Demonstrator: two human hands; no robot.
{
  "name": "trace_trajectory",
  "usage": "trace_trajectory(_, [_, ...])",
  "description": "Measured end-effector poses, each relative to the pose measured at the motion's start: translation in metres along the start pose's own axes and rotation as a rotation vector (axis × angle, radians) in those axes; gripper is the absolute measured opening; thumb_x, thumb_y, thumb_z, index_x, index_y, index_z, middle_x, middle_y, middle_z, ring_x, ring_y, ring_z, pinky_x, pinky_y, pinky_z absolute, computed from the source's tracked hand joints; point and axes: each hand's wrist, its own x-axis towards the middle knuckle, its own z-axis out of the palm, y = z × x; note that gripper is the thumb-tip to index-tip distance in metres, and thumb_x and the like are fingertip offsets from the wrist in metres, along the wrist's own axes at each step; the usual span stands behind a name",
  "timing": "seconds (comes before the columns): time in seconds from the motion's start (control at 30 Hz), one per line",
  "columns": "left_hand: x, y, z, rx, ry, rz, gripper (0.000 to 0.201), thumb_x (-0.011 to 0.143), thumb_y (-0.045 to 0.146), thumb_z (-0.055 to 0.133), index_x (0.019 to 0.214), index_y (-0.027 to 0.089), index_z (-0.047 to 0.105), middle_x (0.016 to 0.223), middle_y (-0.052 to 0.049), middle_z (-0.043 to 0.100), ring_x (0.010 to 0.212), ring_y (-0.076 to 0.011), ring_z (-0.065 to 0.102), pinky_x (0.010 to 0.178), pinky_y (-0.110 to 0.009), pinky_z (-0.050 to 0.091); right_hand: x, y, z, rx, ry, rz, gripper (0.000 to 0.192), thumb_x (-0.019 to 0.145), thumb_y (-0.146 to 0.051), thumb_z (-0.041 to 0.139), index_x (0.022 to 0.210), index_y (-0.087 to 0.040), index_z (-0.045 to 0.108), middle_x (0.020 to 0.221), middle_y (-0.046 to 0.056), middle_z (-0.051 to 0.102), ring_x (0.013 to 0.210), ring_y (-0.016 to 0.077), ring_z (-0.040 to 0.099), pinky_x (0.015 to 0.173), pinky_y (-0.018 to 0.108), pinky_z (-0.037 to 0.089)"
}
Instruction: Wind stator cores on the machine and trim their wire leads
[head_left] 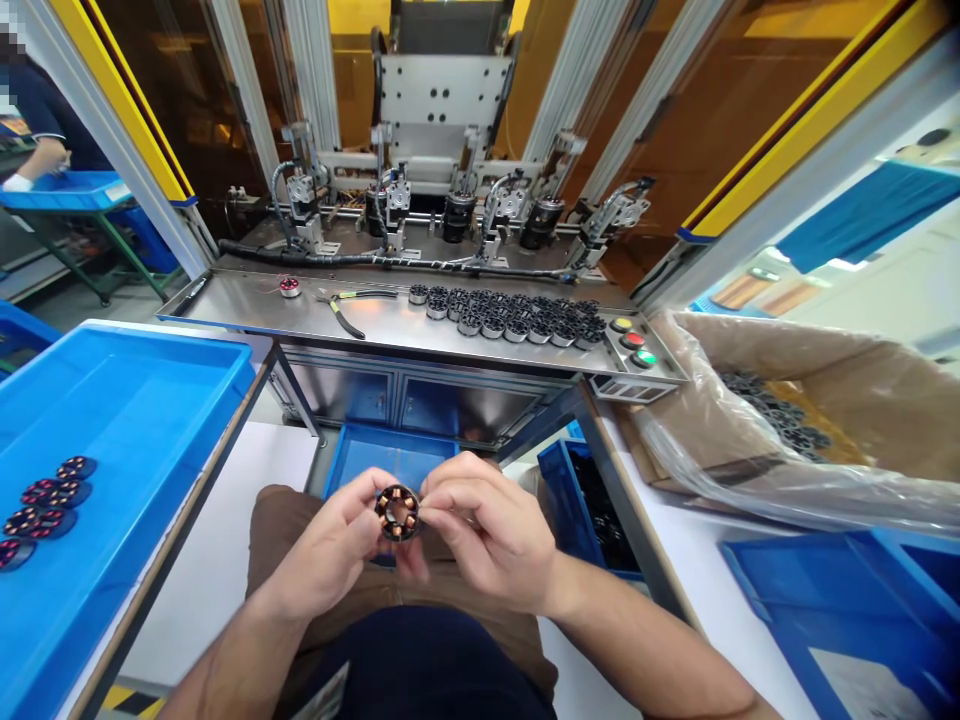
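Note:
Above my lap, a round motor stator (398, 494) with copper coils in a dark ring faces up toward me. My left hand (319, 560) is closed on its left side, thumb and fingers gripping the rim. At the right edge of the stator, my right hand (499, 535) is closed in a pinch between thumb and forefinger; whatever sits between those fingertips is too small to make out, perhaps a wire end. Some fingers beneath the stator are blurred. Beyond my hands, a metal shelf holds cutting pliers (349, 312) with yellow-and-black handles and a single red-coiled stator (289, 288).
Rows of black stator cores (517, 318) stand on the shelf beside coloured push buttons (632, 340). A winding machine (450, 90) rises behind. Left, a blue tray (142, 400) holds several wound stators (56, 495). Right are a plastic-lined cardboard box (870, 400) and blue bins (817, 590). A person (56, 110) works far left.

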Motion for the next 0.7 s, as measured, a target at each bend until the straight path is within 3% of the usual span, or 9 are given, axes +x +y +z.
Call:
trace_trajectory(0.07, [-0.0001,-0.0012,-0.0009,0.0,-0.047,-0.061,0.037,0.09,0.052,0.062,0.102,0.017,0.058,0.072,-0.004,0.069,0.064,-0.0156,0.07,0.06,-0.023,0.052,0.0003,0.0001,-0.0023,-0.032,-0.016,-0.04,0.008,0.094,-0.014,0.057,0.09,-0.017,0.064,0.077,0.007,0.068,0.07,0.0153,0.064,0.062,0.026,0.055])
trace_trajectory(0.13, [-0.0007,-0.0037,-0.0021,-0.003,-0.018,-0.004,0.025,0.093,0.039,0.063,0.108,0.02,0.056,0.076,-0.003,0.071,0.067,-0.0162,0.072,0.06,-0.023,0.053,0.0001,-0.0002,-0.0032,-0.054,-0.022,-0.032,0.009,0.094,-0.013,0.057,0.089,-0.016,0.064,0.076,0.007,0.067,0.069,0.015,0.063,0.062,0.026,0.054])
trace_trajectory(0.23, [-0.0016,-0.0067,-0.0026,-0.006,0.03,0.118,0.027,0.089,0.028,0.07,0.112,0.025,0.057,0.092,-0.001,0.071,0.075,-0.0158,0.074,0.064,-0.023,0.056,-0.0003,-0.0006,-0.0021,-0.038,-0.001,0.079,0.01,0.092,-0.01,0.058,0.087,-0.016,0.064,0.074,0.004,0.065,0.068,0.014,0.061,0.063,0.025,0.053])
trace_trajectory(0.37, [-0.0016,-0.0052,-0.0009,0.009,0.084,0.254,0.027,0.078,0.024,0.081,0.099,0.024,0.063,0.12,-0.003,0.064,0.096,-0.0178,0.071,0.082,-0.028,0.058,0.0009,0.0001,-0.0002,0.045,0.024,0.173,0.011,0.091,-0.009,0.06,0.084,-0.017,0.063,0.073,0.002,0.063,0.068,0.0125,0.061,0.063,0.024,0.053])
trace_trajectory(0.5, [0.0015,-0.0014,0.0007,-0.048,0.146,0.322,0.031,0.074,0.027,0.084,0.096,0.025,0.063,0.107,-0.001,0.07,0.12,-0.0241,0.063,0.102,-0.035,0.05,0.0032,0.001,-0.0024,0.054,-0.019,0.098,0.01,0.092,-0.011,0.058,0.086,-0.017,0.063,0.072,0.002,0.064,0.069,0.0136,0.061,0.063,0.025,0.054])
trace_trajectory(0.57, [0.0037,-0.0005,0.0015,-0.06,0.16,0.236,0.038,0.074,0.037,0.084,0.103,0.023,0.064,0.107,-0.004,0.071,0.115,-0.0223,0.066,0.097,-0.031,0.052,0.0034,0.0013,-0.0043,0.025,-0.051,0.005,0.009,0.094,-0.012,0.057,0.089,-0.016,0.063,0.074,0.004,0.066,0.07,0.0146,0.062,0.063,0.026,0.055])
trace_trajectory(0.7, [0.0058,-0.0018,0.0033,-0.091,0.034,-0.13,0.044,0.081,0.054,0.073,0.101,0.015,0.065,0.082,-0.008,0.074,0.074,-0.0172,0.073,0.064,-0.023,0.056,0.0019,0.0019,-0.009,-0.041,-0.086,-0.099,0.009,0.095,-0.011,0.055,0.093,-0.014,0.062,0.076,0.008,0.067,0.071,0.0156,0.064,0.061,0.026,0.055])
